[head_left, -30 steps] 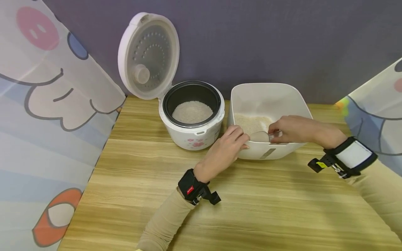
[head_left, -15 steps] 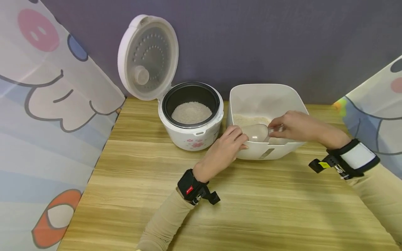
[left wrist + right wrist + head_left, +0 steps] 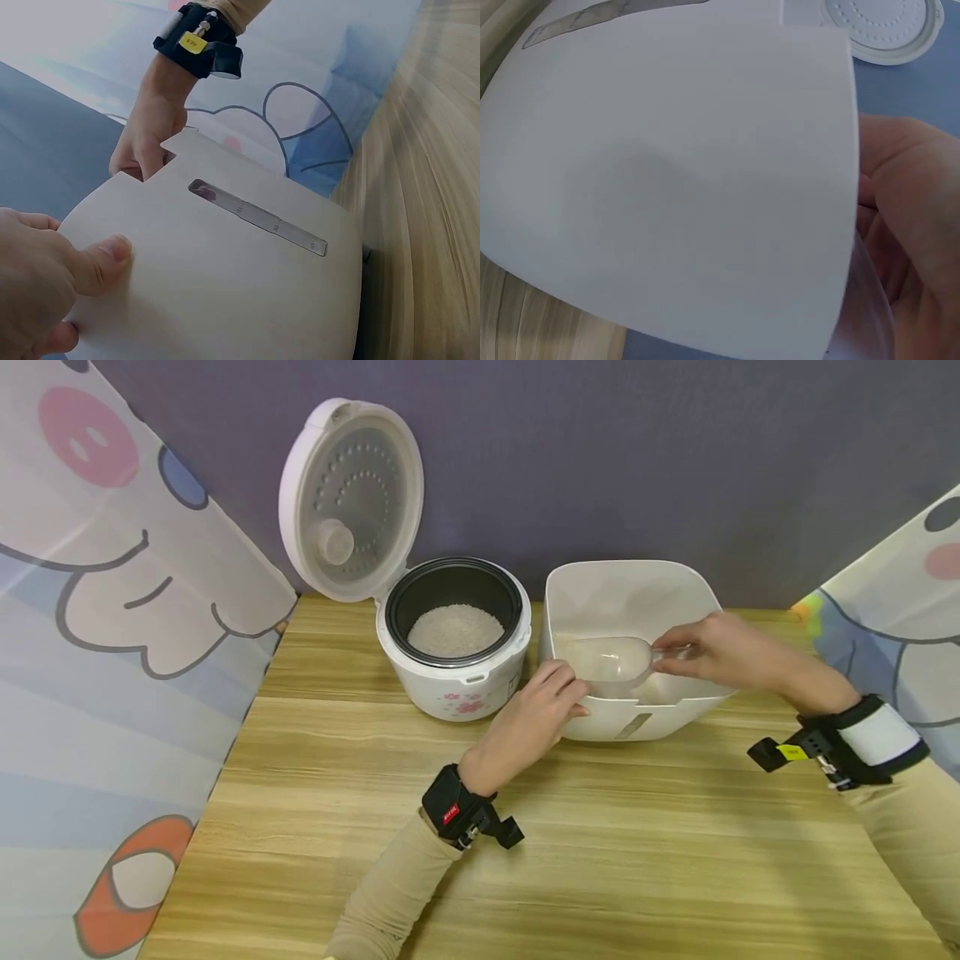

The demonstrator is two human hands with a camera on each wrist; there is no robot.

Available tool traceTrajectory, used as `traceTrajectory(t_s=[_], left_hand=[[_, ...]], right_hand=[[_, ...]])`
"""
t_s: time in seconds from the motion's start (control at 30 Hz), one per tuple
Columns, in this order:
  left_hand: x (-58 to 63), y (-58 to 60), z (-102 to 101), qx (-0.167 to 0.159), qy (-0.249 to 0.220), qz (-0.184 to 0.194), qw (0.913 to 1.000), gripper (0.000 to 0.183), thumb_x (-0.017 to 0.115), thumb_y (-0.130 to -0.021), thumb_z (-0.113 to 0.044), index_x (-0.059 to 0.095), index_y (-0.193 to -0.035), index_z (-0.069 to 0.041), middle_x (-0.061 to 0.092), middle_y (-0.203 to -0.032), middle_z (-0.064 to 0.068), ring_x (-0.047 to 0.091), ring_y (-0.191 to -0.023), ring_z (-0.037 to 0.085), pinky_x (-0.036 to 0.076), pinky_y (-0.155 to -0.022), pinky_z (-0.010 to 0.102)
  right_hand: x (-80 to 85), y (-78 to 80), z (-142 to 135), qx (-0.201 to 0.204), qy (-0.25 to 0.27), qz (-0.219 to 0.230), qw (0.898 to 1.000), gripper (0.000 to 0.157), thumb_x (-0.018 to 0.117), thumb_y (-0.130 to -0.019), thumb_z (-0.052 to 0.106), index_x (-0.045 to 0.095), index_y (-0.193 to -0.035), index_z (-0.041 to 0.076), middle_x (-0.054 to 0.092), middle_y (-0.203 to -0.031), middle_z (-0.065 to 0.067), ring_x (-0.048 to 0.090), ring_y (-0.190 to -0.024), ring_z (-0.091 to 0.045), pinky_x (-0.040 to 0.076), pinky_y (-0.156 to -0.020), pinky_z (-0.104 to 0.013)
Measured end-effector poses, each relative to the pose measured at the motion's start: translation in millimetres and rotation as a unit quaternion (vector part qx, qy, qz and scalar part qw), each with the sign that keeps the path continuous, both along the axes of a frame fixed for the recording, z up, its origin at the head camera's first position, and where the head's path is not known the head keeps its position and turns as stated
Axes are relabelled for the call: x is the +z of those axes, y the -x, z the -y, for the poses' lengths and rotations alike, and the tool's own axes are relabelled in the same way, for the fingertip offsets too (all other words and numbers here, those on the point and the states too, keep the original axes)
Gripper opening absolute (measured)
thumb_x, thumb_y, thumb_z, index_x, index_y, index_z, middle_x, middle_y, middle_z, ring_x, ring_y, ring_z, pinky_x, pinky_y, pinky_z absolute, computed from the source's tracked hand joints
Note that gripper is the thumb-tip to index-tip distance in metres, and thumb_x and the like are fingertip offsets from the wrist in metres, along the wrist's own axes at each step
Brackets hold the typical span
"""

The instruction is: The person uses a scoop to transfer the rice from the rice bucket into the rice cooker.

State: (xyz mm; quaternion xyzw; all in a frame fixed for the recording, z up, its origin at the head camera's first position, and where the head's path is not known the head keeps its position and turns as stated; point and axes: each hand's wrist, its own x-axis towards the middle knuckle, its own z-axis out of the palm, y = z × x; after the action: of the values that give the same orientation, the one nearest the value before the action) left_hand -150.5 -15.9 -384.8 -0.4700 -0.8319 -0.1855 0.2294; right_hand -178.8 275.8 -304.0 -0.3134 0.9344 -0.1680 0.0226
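Observation:
My right hand (image 3: 723,652) holds a clear rice scoop (image 3: 617,658) by its handle, over the inside of a white rice bin (image 3: 630,581). Pale rice lies in the scoop's bowl, and more shows in the bin below. At the bin's front left corner, my left hand (image 3: 543,703) grips the rim; in the left wrist view its thumb (image 3: 105,264) presses the outer wall, and the fingertips inside are hidden. Left of the bin stands a white rice cooker (image 3: 423,687) with rice (image 3: 456,631) in its dark inner pot (image 3: 457,575). In the right wrist view the bin wall mostly blocks the scoop.
The cooker's lid (image 3: 360,502) stands raised at the back left. Both containers sit on a wood-grain table (image 3: 360,810) near a grey back wall (image 3: 600,460). Cartoon-print cloths (image 3: 97,652) hang at the left and right sides.
My right hand has lifted the scoop up from the bin's front inner side, shifting slightly back and right; the scoop has turned level and its bowl now shows. The left hand has stayed on the rim.

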Motion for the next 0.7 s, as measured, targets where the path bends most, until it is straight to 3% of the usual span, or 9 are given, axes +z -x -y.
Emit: traceTrajectory(t_s=[0.2, 0.47, 0.7], left_hand=[[1.5, -1.7, 0.3, 0.0, -0.002, 0.001, 1.0, 0.013, 0.06, -0.104, -0.022, 0.061, -0.101, -0.009, 0.057, -0.104, 0.003, 0.053, -0.11, 0.022, 0.044, -0.102, 0.026], [0.9, -1.8, -0.7, -0.003, -0.006, 0.002, 1.0, 0.013, 0.06, -0.104, -0.021, 0.062, -0.104, -0.009, 0.057, -0.104, 0.003, 0.053, -0.109, 0.022, 0.045, -0.1, 0.026], [0.9, -2.2, -0.5, 0.004, 0.0, -0.004, 1.0, 0.012, 0.06, -0.104, -0.021, 0.062, -0.103, -0.009, 0.057, -0.104, 0.003, 0.053, -0.109, 0.021, 0.045, -0.098, 0.025]], right_hand=[[6.2, -6.0, -2.6, -0.052, 0.006, 0.024, 0.998, 0.022, 0.081, -0.088, 0.015, 0.079, -0.108, 0.008, 0.076, -0.083, 0.006, 0.07, -0.069, -0.007, 0.053, -0.061, -0.023], [5.1, -9.7, -11.4, -0.062, 0.044, -0.008, 0.997, 0.024, 0.083, -0.084, 0.01, 0.079, -0.108, 0.007, 0.071, -0.071, 0.01, 0.06, -0.06, 0.001, 0.042, -0.053, -0.016], [7.1, -13.4, -18.7, -0.066, 0.068, -0.033, 0.995, 0.026, 0.084, -0.079, 0.004, 0.079, -0.105, 0.007, 0.072, -0.07, 0.009, 0.061, -0.06, 0.004, 0.04, -0.05, -0.015]])
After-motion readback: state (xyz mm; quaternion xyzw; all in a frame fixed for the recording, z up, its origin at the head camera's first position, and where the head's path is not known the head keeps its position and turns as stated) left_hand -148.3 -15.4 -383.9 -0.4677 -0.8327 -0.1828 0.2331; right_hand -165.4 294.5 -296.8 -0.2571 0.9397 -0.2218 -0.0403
